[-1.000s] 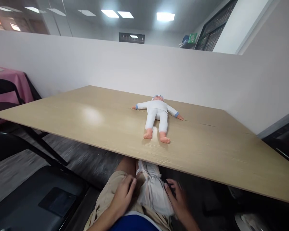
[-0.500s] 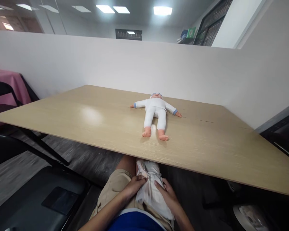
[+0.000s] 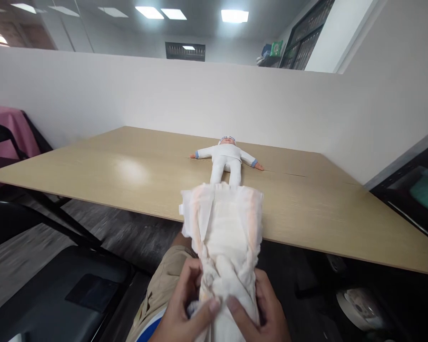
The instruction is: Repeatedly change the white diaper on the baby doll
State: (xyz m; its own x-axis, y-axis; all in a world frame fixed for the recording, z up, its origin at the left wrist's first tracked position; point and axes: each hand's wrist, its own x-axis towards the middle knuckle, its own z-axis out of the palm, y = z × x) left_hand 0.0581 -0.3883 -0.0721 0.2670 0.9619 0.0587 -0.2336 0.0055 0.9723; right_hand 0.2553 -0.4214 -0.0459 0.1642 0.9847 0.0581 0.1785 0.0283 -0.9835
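Note:
An opened white diaper with peach-tinted side edges is spread upright in front of me, just over the table's near edge. My left hand grips its lower left side, thumb on the inner face. On the lower right side my right hand holds it the same way, fingers behind it. A baby doll in a white outfit with blue cuffs lies on its back on the table beyond, arms stretched out. The diaper hides the doll's feet.
The wooden table stands against a white half wall. To the left are a black chair and a pink cloth. A round white object sits low on the right.
Both hands have raised the diaper from my lap to table height. It was bunched up and is now spread open. The doll has stayed in place.

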